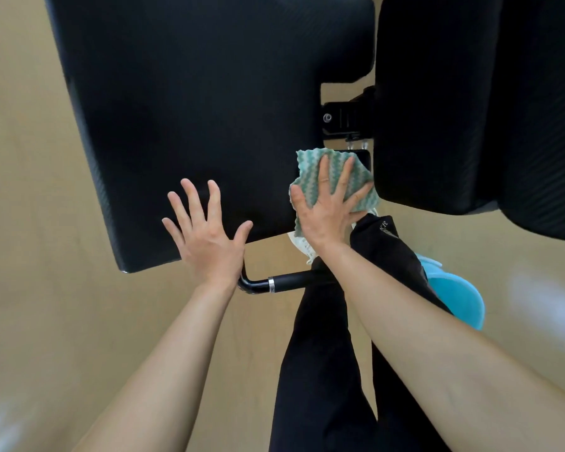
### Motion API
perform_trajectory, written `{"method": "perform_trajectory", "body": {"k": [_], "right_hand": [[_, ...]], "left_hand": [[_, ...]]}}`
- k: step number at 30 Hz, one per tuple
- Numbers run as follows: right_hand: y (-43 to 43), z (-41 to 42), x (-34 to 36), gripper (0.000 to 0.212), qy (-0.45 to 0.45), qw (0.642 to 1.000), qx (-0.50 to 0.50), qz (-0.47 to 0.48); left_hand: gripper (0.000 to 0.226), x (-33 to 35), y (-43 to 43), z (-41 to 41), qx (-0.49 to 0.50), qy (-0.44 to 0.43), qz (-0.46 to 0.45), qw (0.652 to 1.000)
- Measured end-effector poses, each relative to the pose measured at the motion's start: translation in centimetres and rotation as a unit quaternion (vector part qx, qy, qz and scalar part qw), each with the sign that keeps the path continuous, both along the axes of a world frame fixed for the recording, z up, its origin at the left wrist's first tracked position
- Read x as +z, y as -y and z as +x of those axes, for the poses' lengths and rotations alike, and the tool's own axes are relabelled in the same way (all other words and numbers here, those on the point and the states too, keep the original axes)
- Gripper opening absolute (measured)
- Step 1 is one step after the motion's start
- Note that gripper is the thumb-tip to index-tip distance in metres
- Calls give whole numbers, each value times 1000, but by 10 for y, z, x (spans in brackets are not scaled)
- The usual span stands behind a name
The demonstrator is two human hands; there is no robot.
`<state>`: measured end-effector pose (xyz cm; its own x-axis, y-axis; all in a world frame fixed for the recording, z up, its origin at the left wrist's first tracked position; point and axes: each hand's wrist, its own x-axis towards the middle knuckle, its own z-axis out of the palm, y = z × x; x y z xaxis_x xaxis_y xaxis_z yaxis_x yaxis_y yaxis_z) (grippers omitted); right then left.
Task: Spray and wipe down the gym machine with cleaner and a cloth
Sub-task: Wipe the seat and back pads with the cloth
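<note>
Head view: right hand, fingers spread flat, is pressing the green cloth onto the black pad's right edge while left hand, fingers splayed, is bracing it; wiping appears under way, with the neighbouring pad and handle probably remaining.
</note>
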<state>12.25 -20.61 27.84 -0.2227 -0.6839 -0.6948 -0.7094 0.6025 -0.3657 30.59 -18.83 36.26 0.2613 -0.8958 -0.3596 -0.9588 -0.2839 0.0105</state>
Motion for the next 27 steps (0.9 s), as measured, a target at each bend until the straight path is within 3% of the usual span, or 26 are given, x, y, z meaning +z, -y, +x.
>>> {"method": "perform_trajectory", "body": {"k": [8, 13, 17, 19, 23, 25, 27], "right_hand": [[7, -14, -10, 83, -56, 975, 184, -108], [3, 40, 7, 67, -16, 913, 348, -211], [22, 9, -7, 68, 16, 843, 457, -283], [36, -17, -16, 73, -8, 861, 436, -263], [35, -38, -24, 78, -63, 957, 232, -165], [27, -28, -21, 77, -70, 972, 175, -140], [19, -16, -15, 75, -66, 972, 178, -141]], "left_hand": [[92, -5, -3, 0, -13, 10, -7, 1000], [92, -3, -3, 0, -15, 5, -3, 1000], [92, -1, -3, 2, -17, 8, 2, 1000], [92, 0, -2, 2, -14, 8, 2, 1000], [93, 0, -2, -2, -9, 18, 4, 1000], [93, -1, -1, -3, -5, 19, 6, 1000], [94, 0, 0, -4, -5, 24, 11, 1000]]}}
